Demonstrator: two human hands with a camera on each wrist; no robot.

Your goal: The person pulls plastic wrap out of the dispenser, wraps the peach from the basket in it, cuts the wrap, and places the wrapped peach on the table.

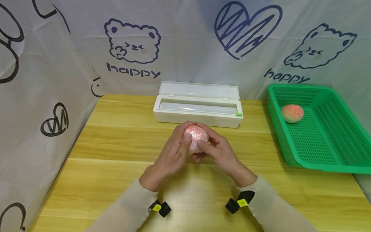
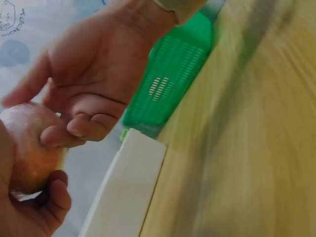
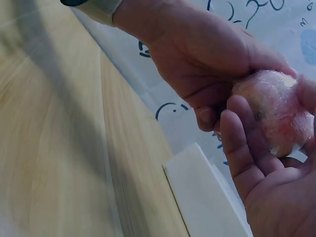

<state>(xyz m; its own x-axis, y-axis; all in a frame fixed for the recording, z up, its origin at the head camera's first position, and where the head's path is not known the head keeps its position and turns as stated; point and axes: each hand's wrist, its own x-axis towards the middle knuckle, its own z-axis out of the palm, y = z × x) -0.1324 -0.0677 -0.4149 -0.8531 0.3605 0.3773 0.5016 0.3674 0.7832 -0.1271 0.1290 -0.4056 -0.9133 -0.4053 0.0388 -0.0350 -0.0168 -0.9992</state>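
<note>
A pink-and-cream peach [image 1: 195, 137] is held up between both hands above the table, just in front of the white box. Shiny clear plastic film covers it, and wrinkles of the film show in the right wrist view on the peach [image 3: 276, 111]. My left hand [image 1: 173, 151] grips its left side, thumb on the near face. From the other side my right hand [image 1: 221, 151] holds it, with the thumb pressed to the front and fingers curled around and beneath. In the left wrist view, fingertips of the right hand [image 2: 98, 74] touch the peach's side.
Behind the hands, a white cling film box [image 1: 198, 117] stands with its lid raised, a film roll inside and a green slider at its right end. At the right sits a green plastic basket [image 1: 327, 169] holding another peach [image 1: 292, 113]. A drawn-on white cloth [image 1: 185, 42] hangs behind the wooden table [image 1: 116, 190].
</note>
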